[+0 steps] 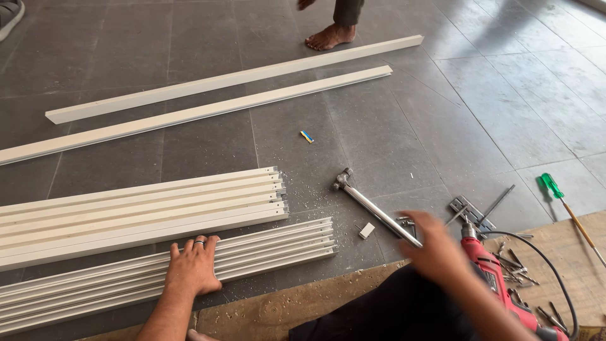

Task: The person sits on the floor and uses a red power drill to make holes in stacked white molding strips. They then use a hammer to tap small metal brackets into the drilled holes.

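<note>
a bundle of long white aluminium channels (265, 256) lies flat on the grey floor, ends aligned; a chrome hammer (372, 205) lies just right.

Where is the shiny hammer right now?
In the head view the hammer lies on the grey floor, right of the white strips, its handle running toward the blurred right hand beside the red drill.

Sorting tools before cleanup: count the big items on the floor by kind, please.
Loose cream profile lengths: 2
Bundles of cream profiles: 2
Hammer: 1
Red drill: 1
Green-handled screwdriver: 1
Total: 7
Small bits and screws are too jumbled to count.
</note>
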